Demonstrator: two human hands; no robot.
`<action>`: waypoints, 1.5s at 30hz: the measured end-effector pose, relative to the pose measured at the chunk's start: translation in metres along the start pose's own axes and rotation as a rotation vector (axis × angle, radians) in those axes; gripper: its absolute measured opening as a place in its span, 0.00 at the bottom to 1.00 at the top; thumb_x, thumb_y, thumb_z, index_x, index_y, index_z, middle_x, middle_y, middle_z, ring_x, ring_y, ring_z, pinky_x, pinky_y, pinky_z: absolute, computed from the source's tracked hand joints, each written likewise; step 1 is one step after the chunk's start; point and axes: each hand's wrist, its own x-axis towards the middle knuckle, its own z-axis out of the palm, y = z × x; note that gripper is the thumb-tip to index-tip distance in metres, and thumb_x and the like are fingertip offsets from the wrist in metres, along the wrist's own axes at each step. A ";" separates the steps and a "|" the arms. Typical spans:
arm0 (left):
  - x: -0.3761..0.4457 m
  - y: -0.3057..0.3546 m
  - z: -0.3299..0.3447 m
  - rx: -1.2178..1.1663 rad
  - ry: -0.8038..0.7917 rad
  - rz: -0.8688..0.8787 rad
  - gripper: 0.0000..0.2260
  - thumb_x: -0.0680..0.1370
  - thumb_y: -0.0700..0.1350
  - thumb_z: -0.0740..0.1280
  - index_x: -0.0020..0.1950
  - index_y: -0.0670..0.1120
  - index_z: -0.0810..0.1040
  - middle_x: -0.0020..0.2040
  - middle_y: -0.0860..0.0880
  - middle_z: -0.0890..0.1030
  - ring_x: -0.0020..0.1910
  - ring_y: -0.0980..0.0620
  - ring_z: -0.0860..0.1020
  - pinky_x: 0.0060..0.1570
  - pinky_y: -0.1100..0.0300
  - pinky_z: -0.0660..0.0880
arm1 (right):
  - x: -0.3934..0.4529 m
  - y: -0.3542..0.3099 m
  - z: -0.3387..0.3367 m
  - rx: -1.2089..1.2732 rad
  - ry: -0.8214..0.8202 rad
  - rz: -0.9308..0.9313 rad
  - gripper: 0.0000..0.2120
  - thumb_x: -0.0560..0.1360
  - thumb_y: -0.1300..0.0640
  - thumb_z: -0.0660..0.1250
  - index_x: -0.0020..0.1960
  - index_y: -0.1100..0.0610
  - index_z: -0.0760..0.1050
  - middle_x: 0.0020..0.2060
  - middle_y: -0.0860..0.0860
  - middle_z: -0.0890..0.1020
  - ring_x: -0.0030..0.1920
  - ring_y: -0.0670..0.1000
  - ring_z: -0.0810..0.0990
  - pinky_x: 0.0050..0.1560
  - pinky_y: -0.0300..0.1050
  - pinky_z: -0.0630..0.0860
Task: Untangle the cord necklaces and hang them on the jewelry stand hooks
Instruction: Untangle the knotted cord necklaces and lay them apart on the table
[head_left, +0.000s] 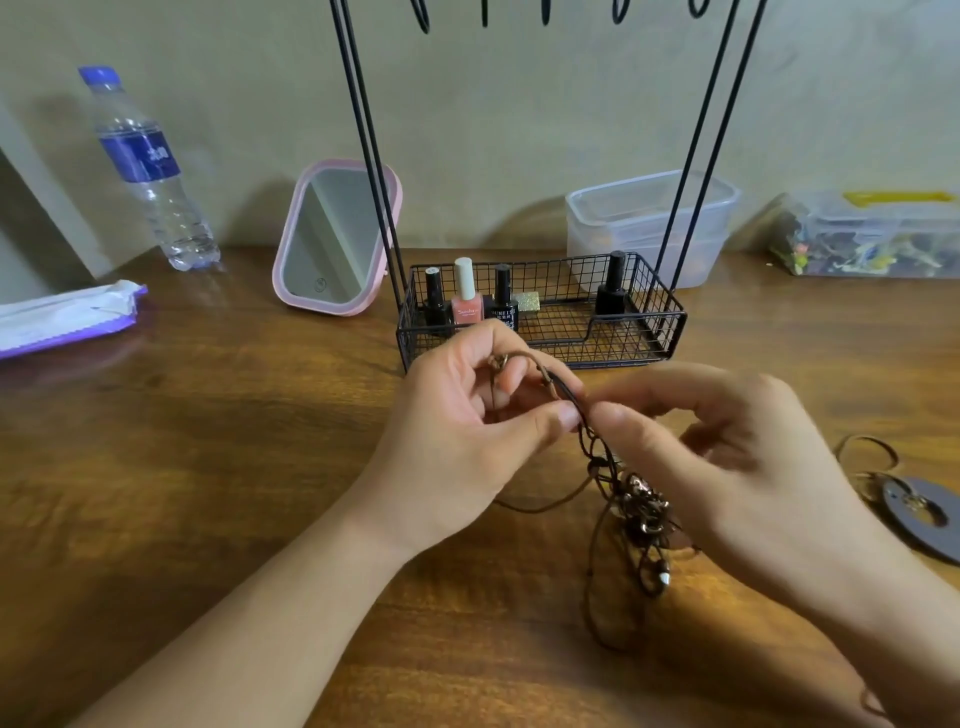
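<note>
left hand: pinching the brown cords between thumb and fingers, with a little metal clasp sitting up by the fingertips

right hand: thumb and forefinger closing tight on the same cords, right next to the left thumb, so both hands are basically touching

cords: hanging down from the pinch in one knotted clump, beads and metal bits all mixed in, the low end lying on the table

stand: sitting just behind the hands, black wire basket base holding nail polish bottles, two thin poles going up out of frame

hooks: barely peeking in at the top edge, nothing hanging on them that I can see

disc: lying off to the right with another loose cord looping over it
</note>
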 end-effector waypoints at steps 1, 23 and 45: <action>-0.001 0.000 0.000 0.018 -0.010 -0.002 0.11 0.70 0.36 0.77 0.42 0.52 0.81 0.44 0.43 0.84 0.46 0.44 0.83 0.49 0.47 0.82 | 0.000 -0.001 0.003 -0.027 0.012 -0.015 0.11 0.72 0.39 0.69 0.45 0.44 0.84 0.34 0.38 0.82 0.31 0.39 0.77 0.26 0.28 0.66; 0.001 -0.004 -0.001 0.053 -0.106 -0.128 0.14 0.78 0.35 0.67 0.34 0.46 0.70 0.40 0.36 0.82 0.35 0.50 0.82 0.33 0.59 0.75 | 0.011 0.008 -0.006 1.132 -0.031 0.271 0.02 0.72 0.59 0.63 0.41 0.58 0.72 0.27 0.51 0.62 0.25 0.49 0.62 0.31 0.46 0.64; -0.005 -0.005 0.007 0.551 -0.225 -0.024 0.21 0.73 0.60 0.68 0.65 0.59 0.73 0.63 0.65 0.74 0.65 0.67 0.69 0.62 0.67 0.66 | 0.012 0.013 -0.032 1.187 -0.231 0.196 0.06 0.68 0.51 0.69 0.43 0.51 0.79 0.26 0.47 0.53 0.25 0.46 0.48 0.26 0.37 0.49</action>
